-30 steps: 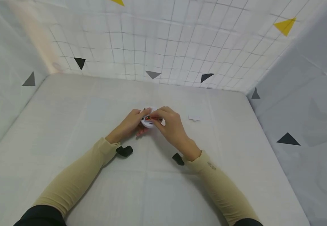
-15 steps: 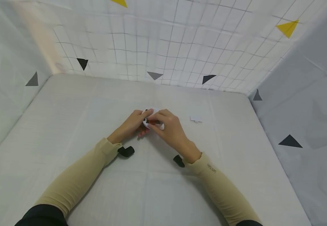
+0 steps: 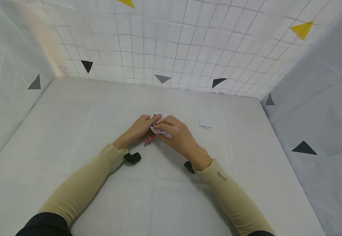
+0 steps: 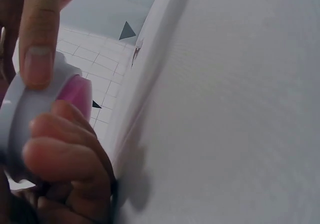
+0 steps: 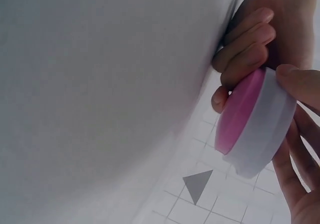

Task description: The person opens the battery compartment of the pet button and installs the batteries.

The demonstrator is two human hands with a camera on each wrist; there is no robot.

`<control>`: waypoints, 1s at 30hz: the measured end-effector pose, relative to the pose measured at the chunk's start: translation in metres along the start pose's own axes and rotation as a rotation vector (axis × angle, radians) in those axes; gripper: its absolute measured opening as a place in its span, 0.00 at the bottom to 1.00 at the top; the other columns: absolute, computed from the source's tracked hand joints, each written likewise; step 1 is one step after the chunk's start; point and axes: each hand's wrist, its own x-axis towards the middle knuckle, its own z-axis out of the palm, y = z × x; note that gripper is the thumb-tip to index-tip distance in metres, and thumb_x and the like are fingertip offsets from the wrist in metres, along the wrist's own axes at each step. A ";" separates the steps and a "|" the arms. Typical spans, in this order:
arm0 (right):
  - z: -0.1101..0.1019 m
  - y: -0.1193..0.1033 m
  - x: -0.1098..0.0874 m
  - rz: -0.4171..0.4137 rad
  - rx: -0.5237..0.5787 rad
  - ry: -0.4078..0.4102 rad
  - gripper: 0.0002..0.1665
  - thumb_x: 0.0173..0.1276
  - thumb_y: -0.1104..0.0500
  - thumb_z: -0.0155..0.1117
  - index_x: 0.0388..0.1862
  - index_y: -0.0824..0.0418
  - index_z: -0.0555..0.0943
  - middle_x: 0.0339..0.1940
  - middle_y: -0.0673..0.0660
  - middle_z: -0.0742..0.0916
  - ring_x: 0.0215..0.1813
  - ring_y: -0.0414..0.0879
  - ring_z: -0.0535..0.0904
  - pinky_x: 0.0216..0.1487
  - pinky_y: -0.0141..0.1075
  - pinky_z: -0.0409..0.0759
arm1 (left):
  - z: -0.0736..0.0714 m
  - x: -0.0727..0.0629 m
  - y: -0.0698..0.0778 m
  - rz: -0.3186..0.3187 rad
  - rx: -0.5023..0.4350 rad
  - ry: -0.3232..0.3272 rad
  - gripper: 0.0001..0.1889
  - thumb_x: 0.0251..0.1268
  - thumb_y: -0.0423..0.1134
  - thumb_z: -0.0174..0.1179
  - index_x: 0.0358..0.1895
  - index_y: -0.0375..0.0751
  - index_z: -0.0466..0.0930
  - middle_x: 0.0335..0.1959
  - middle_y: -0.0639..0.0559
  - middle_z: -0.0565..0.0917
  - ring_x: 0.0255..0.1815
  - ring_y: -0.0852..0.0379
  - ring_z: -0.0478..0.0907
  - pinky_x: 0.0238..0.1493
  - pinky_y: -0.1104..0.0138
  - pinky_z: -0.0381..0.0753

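My left hand point(image 3: 138, 130) grips a round white device with a pink underside point(image 5: 241, 112), its thumb over the top face and its other fingers curled beneath. My right hand point(image 3: 177, 133) holds the same device point(image 3: 165, 133) from the right, with fingers across its top and the thumb at the near edge. Its white rim point(image 4: 17, 116) shows between fingers and thumb in the left wrist view. The fingers cover most of the upper face, where the battery compartment is hidden. The device is held close above the table.
A small flat white cover with a tab point(image 3: 205, 124) lies on the white table point(image 3: 123, 203), right of the hands. A white gridded sheet point(image 3: 147, 42) stands behind the table. Grey sheets with dark triangles close off both sides.
The right hand held a red-and-dark slim part, possibly a battery, at the device's open compartment; now that part is out of sight and the fingers lie over the device. The left hand keeps its grip.
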 end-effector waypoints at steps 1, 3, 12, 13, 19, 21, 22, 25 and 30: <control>0.000 0.000 0.000 -0.003 -0.003 0.001 0.18 0.59 0.67 0.83 0.49 0.63 0.90 0.48 0.56 0.90 0.53 0.48 0.84 0.58 0.35 0.84 | 0.000 0.000 0.000 -0.008 -0.003 0.002 0.33 0.77 0.67 0.55 0.33 0.35 0.82 0.18 0.46 0.79 0.11 0.55 0.69 0.15 0.66 0.72; 0.000 0.001 0.000 -0.010 -0.011 0.004 0.18 0.58 0.66 0.83 0.48 0.63 0.90 0.47 0.56 0.91 0.52 0.48 0.85 0.57 0.35 0.84 | -0.001 0.000 0.001 -0.019 -0.015 0.003 0.33 0.76 0.67 0.56 0.35 0.35 0.83 0.18 0.47 0.79 0.11 0.56 0.68 0.15 0.67 0.71; 0.000 0.002 -0.002 -0.031 -0.038 0.012 0.13 0.59 0.67 0.83 0.43 0.63 0.92 0.44 0.55 0.91 0.50 0.49 0.86 0.55 0.36 0.86 | -0.002 0.000 0.002 -0.026 -0.006 -0.014 0.31 0.77 0.65 0.57 0.36 0.36 0.85 0.17 0.49 0.79 0.11 0.58 0.66 0.12 0.69 0.66; 0.000 0.002 -0.002 -0.031 -0.036 0.014 0.13 0.58 0.67 0.83 0.43 0.63 0.92 0.43 0.55 0.91 0.50 0.49 0.86 0.55 0.37 0.86 | -0.002 0.000 0.002 -0.027 -0.011 -0.017 0.31 0.77 0.65 0.57 0.36 0.36 0.85 0.16 0.49 0.78 0.11 0.58 0.66 0.12 0.69 0.65; 0.000 0.002 -0.003 -0.027 -0.043 0.020 0.12 0.59 0.66 0.83 0.43 0.62 0.92 0.43 0.54 0.91 0.49 0.49 0.86 0.54 0.37 0.86 | -0.002 0.001 0.001 -0.020 -0.035 -0.026 0.31 0.77 0.64 0.57 0.34 0.35 0.84 0.16 0.49 0.78 0.10 0.58 0.65 0.12 0.69 0.65; 0.000 0.002 -0.003 -0.023 -0.046 0.019 0.12 0.59 0.66 0.83 0.43 0.62 0.92 0.43 0.54 0.91 0.49 0.49 0.85 0.53 0.37 0.86 | -0.002 0.001 0.001 -0.018 -0.039 -0.025 0.32 0.78 0.64 0.57 0.34 0.34 0.84 0.16 0.50 0.78 0.10 0.58 0.66 0.12 0.69 0.65; 0.000 0.002 -0.003 -0.021 -0.045 0.017 0.13 0.60 0.66 0.83 0.43 0.62 0.92 0.43 0.54 0.91 0.49 0.49 0.85 0.53 0.37 0.86 | -0.002 0.001 0.000 -0.019 -0.039 -0.024 0.32 0.78 0.64 0.57 0.33 0.35 0.84 0.16 0.50 0.78 0.10 0.58 0.66 0.12 0.69 0.65; 0.001 0.002 -0.004 -0.019 -0.027 0.015 0.13 0.60 0.66 0.82 0.44 0.63 0.91 0.45 0.54 0.91 0.50 0.49 0.84 0.55 0.37 0.86 | -0.001 0.001 0.000 -0.019 -0.031 -0.018 0.32 0.77 0.65 0.57 0.33 0.34 0.83 0.16 0.49 0.78 0.10 0.58 0.66 0.11 0.68 0.65; 0.000 0.004 -0.005 -0.008 0.047 0.054 0.14 0.61 0.64 0.83 0.45 0.63 0.91 0.46 0.54 0.91 0.51 0.47 0.84 0.55 0.36 0.85 | 0.000 0.001 -0.001 -0.008 -0.018 -0.004 0.33 0.77 0.66 0.56 0.31 0.35 0.83 0.15 0.48 0.77 0.10 0.57 0.66 0.12 0.68 0.66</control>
